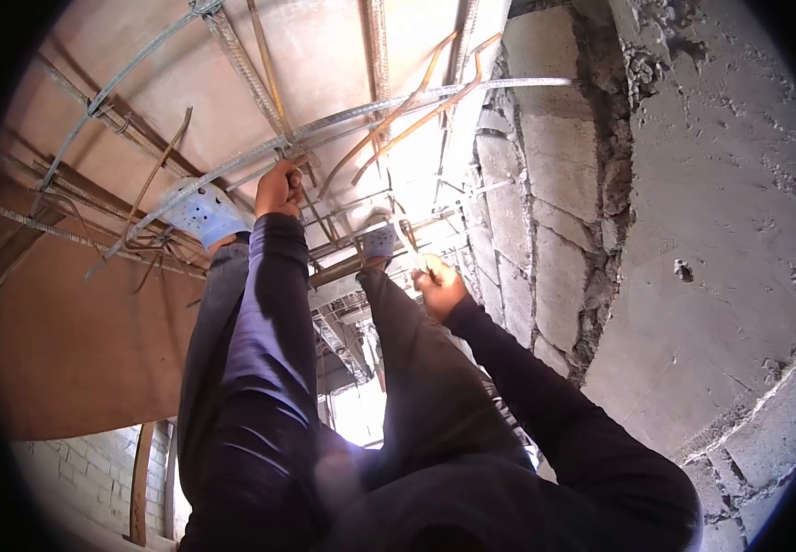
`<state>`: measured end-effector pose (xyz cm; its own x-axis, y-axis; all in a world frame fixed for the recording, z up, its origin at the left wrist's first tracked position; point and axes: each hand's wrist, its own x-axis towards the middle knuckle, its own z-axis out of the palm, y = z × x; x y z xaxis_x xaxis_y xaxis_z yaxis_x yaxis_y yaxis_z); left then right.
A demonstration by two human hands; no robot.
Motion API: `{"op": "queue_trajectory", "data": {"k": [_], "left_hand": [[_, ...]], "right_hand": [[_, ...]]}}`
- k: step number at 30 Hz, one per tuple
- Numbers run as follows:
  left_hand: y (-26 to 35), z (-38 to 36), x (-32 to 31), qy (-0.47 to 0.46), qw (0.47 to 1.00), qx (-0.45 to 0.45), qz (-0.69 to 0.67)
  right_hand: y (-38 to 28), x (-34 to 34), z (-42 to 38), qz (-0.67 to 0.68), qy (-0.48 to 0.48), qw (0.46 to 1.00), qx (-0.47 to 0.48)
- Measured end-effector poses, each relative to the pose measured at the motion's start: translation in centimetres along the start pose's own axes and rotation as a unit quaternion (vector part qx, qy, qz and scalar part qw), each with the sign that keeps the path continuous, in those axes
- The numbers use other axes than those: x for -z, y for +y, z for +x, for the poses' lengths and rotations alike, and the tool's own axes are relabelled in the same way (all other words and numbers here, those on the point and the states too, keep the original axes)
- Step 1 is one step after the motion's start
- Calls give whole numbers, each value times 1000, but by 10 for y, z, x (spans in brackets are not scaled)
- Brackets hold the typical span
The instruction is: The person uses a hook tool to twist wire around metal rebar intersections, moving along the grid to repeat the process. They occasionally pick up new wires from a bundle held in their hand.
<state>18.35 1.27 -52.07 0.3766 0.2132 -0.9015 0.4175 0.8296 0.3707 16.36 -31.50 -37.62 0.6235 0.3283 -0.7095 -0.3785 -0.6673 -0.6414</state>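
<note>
My left hand (278, 190) is closed beside a crossing of steel bars, touching or very near a curved grey rebar (352, 115); what its fingers grip is too small to tell. Lower and to the right, my right hand (440, 287) is closed around the lower end of a thin pale bar (406, 235), which slants up and left from the fist. Both arms wear dark sleeves. A light blue clog (203, 213) is on one foot, left of my left hand. The other clog (378, 241) shows between my hands, among the bars.
Rusty rebars (241, 64) cross over a pinkish-brown panel (94, 340). Two bent rusty bar ends (430, 101) stick out near the top. A rough block wall (559, 175) and grey concrete (720, 230) stand at the right. Bright gaps show below the bars, between my legs.
</note>
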Motion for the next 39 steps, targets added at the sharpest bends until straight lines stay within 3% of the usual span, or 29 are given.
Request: {"op": "queue_trajectory", "data": {"k": [2,4,6,13,16,23,26,30,31,32,33,35,39], "left_hand": [[1,-1,-2,-20,1000,1,2],[-2,2,-5,13,1000,-10,4],[-6,7,0,20,999,-32,-5],[1,-2,-7,5,1000,-14,-11],[2,-1,-6,1,1000,-4,-17],[-1,1,-4,-4,999,1,-55],[0,2,-4,-1,998,13,-63],[8,4,-3,-28,998,35,-41],[9,5,-2,-37,998,40,-30],[10,5,-4,-46,998,44,-19],[12,4,-6,-46,998,45,-17],[13,-1,-8,-51,998,38,-9],[14,1,-7,-67,997,46,-9]], "right_hand": [[20,-12,26,9,39,999,25],[8,-16,53,-36,15,999,26],[32,-40,84,-179,135,969,107],[-4,-66,127,-119,168,968,145],[-15,-76,138,-70,135,975,160],[-37,-71,150,-188,71,976,90],[-33,-68,152,-178,38,981,64],[-22,-69,162,-157,44,982,93],[-40,-61,157,-53,-36,997,-33],[-51,-56,154,52,-115,979,-158],[-50,-55,155,55,-115,979,-158],[-48,-56,155,200,-184,940,-206],[-49,-71,150,329,-190,882,-279]]}}
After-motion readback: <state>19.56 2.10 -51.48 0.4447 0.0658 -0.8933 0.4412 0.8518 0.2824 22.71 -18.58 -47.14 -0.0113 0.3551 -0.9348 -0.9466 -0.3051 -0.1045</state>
